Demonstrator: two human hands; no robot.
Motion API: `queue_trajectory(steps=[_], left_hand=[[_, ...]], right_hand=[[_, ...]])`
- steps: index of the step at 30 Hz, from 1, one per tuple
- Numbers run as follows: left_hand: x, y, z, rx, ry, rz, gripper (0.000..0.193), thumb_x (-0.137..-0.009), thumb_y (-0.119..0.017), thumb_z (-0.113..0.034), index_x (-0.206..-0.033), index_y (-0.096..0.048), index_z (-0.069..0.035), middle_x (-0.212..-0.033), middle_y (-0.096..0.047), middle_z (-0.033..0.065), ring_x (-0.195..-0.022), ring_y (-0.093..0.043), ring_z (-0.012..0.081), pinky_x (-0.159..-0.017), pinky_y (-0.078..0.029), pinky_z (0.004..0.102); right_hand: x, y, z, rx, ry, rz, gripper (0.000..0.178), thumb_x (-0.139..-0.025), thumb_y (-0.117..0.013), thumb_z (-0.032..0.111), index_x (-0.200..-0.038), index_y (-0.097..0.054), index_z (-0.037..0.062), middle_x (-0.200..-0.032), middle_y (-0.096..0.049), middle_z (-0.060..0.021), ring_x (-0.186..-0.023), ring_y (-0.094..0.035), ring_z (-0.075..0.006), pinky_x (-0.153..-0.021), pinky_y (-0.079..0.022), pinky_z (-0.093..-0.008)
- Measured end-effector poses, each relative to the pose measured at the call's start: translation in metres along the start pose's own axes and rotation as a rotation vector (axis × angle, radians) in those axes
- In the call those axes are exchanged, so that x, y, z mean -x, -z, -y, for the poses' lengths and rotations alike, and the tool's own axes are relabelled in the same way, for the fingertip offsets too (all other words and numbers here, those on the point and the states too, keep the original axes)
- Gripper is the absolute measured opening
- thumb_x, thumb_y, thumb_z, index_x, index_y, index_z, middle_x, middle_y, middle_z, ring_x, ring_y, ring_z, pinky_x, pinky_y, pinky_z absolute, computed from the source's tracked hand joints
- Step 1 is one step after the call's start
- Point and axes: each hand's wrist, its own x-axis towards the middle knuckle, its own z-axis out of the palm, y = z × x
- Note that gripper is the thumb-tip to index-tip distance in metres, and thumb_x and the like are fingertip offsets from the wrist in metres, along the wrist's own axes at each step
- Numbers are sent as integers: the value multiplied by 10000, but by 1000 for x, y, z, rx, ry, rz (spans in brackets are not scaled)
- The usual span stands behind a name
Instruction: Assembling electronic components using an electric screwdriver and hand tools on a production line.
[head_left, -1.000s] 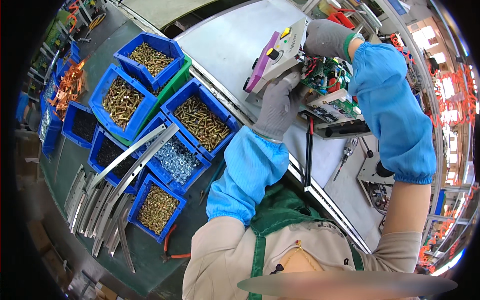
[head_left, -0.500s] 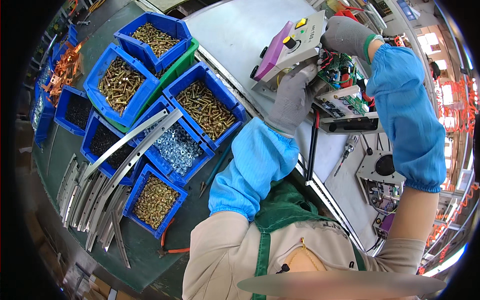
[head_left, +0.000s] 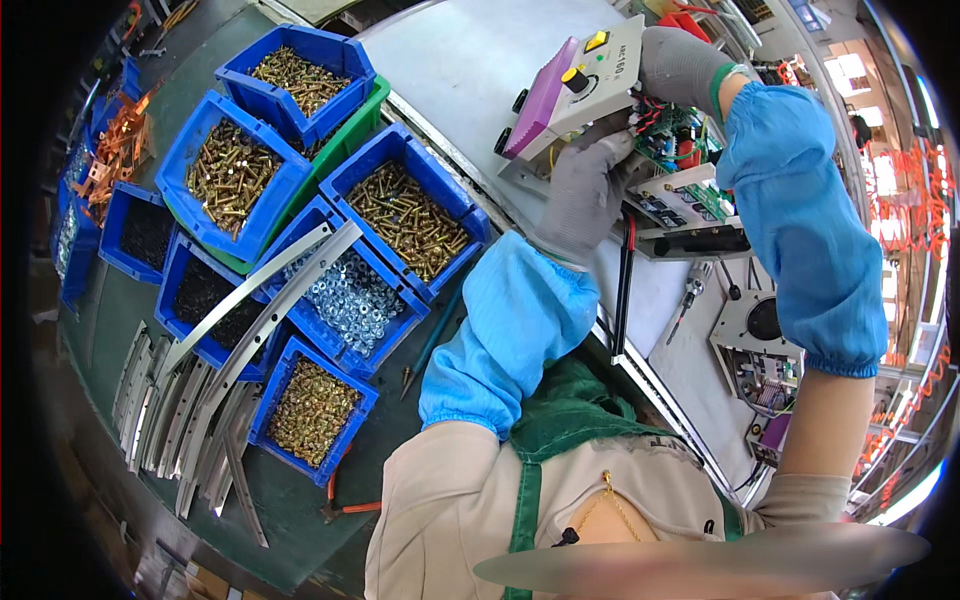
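An open-cased welding machine with a white and purple front panel (head_left: 612, 72) stands at the upper right, its green circuit boards (head_left: 655, 148) and wires bared. My gloved left hand (head_left: 583, 195) reaches in just below the panel. Its fingers are bent, with the thumb towards the boards; whatever lies between them is hidden. Over the panel's upper right edge curls my gloved right hand (head_left: 682, 66), its fingertips out of sight behind the panel. Both forearms wear blue sleeves.
Blue bins of screws (head_left: 405, 222), nuts (head_left: 350, 300) and small brass-coloured parts (head_left: 312, 412) fill the left bench. Curved metal strips (head_left: 270, 318) lie across them. A screwdriver-like tool (head_left: 690, 292) lies right of centre. Another opened machine (head_left: 760, 345) stands at the right.
The whole view has shifted slightly. My left hand sits a little lower against the front panel; my right hand stays at its upper edge.
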Motion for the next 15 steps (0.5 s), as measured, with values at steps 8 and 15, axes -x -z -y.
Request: queue_trajectory(steps=[8,15], left_hand=[[9,5,5,55,-155,-81,339,-919,-510,-185,-1229,-512,-48,-1140,-559,80,-1019,-550,194,-895,-480,345],[20,-12,-9,-16,-91,-122,528,-959,-429,-430,-1351,-421,-76,-1265,-497,118,-1150,-489,225,-985,-414,381]], right_hand=[[45,26,17,-591,-493,-427,122,-798,-628,134,-893,-682,81,-798,-668,-113,-704,-644,-284,-667,-517,-360],[73,52,106,-654,-225,-300,215,-774,-592,120,-986,-618,147,-736,-568,-53,-704,-624,-241,-561,-488,-388]])
